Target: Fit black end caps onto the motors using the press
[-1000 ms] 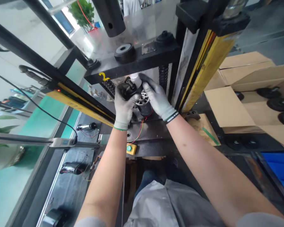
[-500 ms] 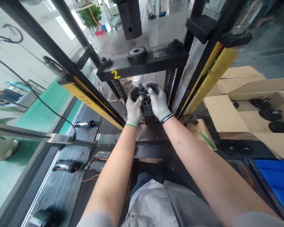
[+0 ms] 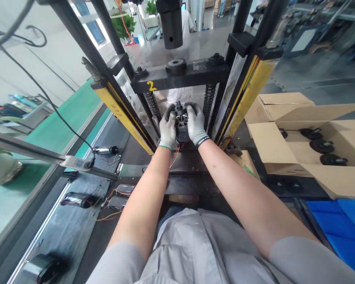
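Observation:
In the head view, my left hand (image 3: 167, 128) and my right hand (image 3: 196, 121), both in grey-white gloves with dark fingertips, close around opposite sides of a black motor end cover (image 3: 180, 111) with a short stub pointing up. Directly beneath it stands a dark cylindrical motor (image 3: 182, 135) with openings near its top and red and yellow wires trailing toward me. Whether the cover fully touches the motor is hard to see between the fingers. The press's crossbar (image 3: 192, 75), marked with a yellow 2, lies just beyond my hands, below a black ram (image 3: 171, 29).
Yellow upright guards (image 3: 122, 114) flank the press on both sides. To the right, an open cardboard box (image 3: 298, 152) holds several black discs with shafts. More motors (image 3: 79, 200) with loose wires lie on the left bench. A blue sheet (image 3: 340, 223) is at lower right.
My view has shifted, so the press and box sit slightly differently in the picture. Both hands stay around the cover, with the fingers slightly repositioned and more of the motor's top showing.

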Tool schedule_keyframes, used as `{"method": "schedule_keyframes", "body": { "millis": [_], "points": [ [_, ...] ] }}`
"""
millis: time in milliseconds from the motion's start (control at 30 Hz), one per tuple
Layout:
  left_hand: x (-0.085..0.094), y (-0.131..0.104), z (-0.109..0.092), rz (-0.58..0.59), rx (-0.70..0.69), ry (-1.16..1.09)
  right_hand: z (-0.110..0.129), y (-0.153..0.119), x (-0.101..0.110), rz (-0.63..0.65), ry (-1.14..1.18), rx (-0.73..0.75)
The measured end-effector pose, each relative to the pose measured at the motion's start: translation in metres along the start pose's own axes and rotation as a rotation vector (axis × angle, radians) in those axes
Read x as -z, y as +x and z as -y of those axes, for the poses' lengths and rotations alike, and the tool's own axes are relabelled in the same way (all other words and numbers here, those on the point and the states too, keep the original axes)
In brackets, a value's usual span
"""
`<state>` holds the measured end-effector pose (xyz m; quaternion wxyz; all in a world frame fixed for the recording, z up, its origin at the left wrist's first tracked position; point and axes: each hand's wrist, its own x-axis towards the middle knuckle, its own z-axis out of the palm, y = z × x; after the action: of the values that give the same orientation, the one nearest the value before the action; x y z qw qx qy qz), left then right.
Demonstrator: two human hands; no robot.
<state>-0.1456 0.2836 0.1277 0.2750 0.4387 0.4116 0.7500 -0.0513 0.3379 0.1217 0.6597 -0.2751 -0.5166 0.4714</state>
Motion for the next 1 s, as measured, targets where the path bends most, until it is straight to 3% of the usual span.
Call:
{"method": "schedule_keyframes", "body": {
  "millis": [433, 1000],
  "points": [
    [-0.003, -0.006, -0.008, 0.011, -0.005, 0.05, 0.002, -0.001, -0.003, 0.018, 0.013, -0.043],
    [-0.004, -0.007, -0.013, 0.039, -0.072, 0.136, -0.005, 0.002, 0.001, 0.063, -0.005, 0.028]
  ]
}}
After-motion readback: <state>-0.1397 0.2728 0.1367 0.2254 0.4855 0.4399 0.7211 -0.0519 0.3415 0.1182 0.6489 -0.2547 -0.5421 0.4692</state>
